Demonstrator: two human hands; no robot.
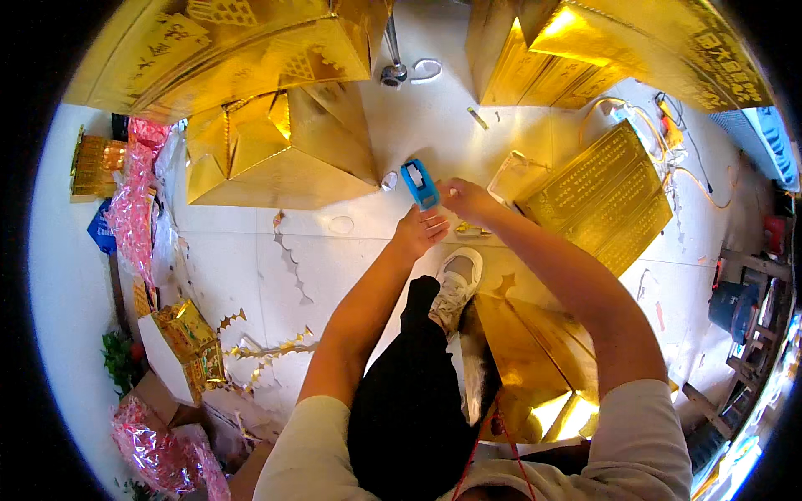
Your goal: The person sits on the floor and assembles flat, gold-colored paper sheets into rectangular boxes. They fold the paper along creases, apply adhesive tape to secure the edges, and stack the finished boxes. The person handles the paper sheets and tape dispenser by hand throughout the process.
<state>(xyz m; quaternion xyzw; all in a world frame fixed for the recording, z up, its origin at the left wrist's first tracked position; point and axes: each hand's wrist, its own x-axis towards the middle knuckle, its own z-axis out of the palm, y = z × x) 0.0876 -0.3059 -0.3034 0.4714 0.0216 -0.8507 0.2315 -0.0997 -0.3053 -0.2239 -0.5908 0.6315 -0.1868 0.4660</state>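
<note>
A blue tape dispenser (421,183) with a white roll inside appears in front of me, above the pale floor. My right hand (465,197) has its curled fingers at the dispenser's right side and seems to hold it there. Just below the dispenser's near end is my left hand (421,232), its fingers apart and slightly blurred. Whether the left thumb touches the dispenser is hard to tell. A small yellow tool (473,230) lies on the floor under my right wrist.
Large gold foil boxes (282,150) stand ahead and to the left. A gold embossed panel (601,194) leans at the right, near an orange cable (702,191). Another gold box (539,363) stands beside my shoe (460,275). Pink plastic wrapping (135,213) and foil scraps (269,351) lie left.
</note>
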